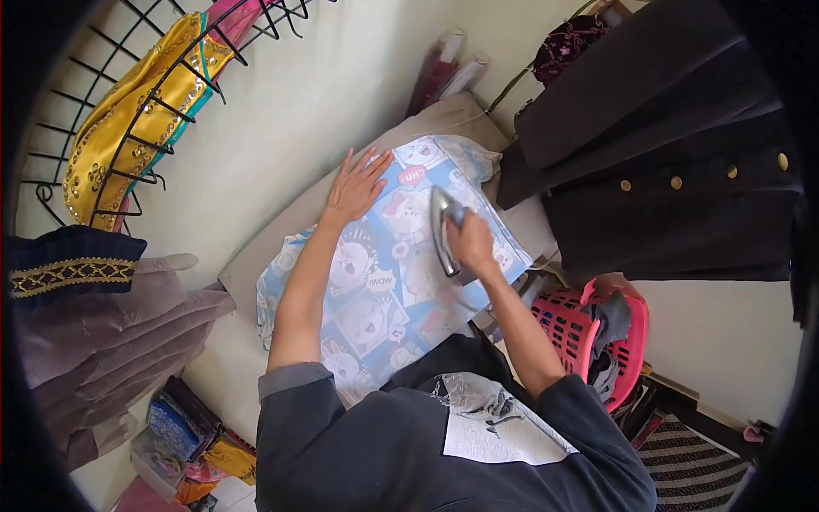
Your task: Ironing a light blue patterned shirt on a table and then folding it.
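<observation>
And here's the right hand, fingers wrapped round the handle of a silver-and-dark clothes iron with a pointed nose: a closed hold. The iron sits over the right-hand part of a light-blue cotton-looking cloth printed with white cartoon faces, spread across a long, beige-grey padded ironing board. Whether the sole presses flat all the way along, I can't tell from up here.

Now watch the line of it! The iron's long axis runs near to far, nose at the far end and leaning a touch left, heel at the near end. The board runs on a different slant, from near left to far right, so the two axes cross at an angle.

Over on the left, the left hand lies palm down, holding nothing, fingers spread and pointing far and right, right at the cloth's far-left edge. It's left of the nose and a shade farther away by the fingertips, with printed cloth between, so hand and iron are apart. The right hand is plainly the nearer one, on the iron itself. The wider stretch of cloth lies left and near; only a narrower strip shows to the right.
</observation>
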